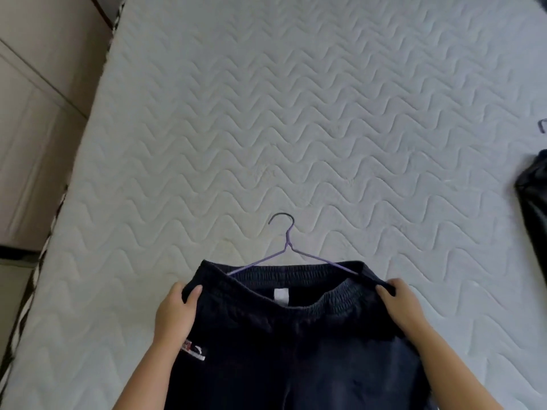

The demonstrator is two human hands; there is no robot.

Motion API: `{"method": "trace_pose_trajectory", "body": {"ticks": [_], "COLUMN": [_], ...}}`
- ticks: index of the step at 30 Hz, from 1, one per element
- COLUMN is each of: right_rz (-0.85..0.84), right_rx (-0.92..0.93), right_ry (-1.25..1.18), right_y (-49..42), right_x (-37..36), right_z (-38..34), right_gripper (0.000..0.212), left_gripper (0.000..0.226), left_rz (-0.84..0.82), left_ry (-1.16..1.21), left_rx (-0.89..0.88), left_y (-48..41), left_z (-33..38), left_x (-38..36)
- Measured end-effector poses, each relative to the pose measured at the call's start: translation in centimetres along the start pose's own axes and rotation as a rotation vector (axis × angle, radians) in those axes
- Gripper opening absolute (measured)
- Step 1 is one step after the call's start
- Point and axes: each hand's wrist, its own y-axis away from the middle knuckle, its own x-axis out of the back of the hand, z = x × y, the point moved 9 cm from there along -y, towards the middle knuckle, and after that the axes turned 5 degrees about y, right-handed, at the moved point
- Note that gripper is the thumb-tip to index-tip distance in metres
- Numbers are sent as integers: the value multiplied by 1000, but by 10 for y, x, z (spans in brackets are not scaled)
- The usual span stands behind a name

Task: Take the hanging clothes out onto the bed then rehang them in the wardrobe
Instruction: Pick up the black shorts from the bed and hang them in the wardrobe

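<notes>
Dark pants (296, 350) are laid on the near part of the white bed (296, 113). A purple hanger (286, 247) is tucked into their waistband (296, 275), with its hook pointed away. The waistband is gripped at one end by the left hand (174, 315) and at the other by the right hand (399, 306), and more dark cloth (535, 217) is seen at the bed's right edge.

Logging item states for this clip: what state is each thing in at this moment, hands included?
dark trousers: waistband stretched open between both hands, on the hanger.
purple wire hanger: arms run into the waistband, hook out over the mattress.
left hand: grips the waistband's left side.
right hand: grips the waistband's right side.
mattress: quilted cover showing.
second dark garment: lying at the right edge, mostly out of frame.
</notes>
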Motion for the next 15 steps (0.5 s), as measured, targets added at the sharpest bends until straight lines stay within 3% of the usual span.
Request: {"method": "trace_pose_trajectory", "body": {"ticks": [6,15], "right_rz": [-31,-162], "right_rx": [6,108], "right_ry": [-35,131], "right_y": [89,195], "right_x": [25,26], "right_z": [29,27], "right_gripper": [23,24], "left_gripper": [18,22], "left_rz": [42,195], "left_ry": [36,189], "left_rx": [64,278], "left_y": [97,236], "left_z": [-19,-78], "left_x": [42,111]}}
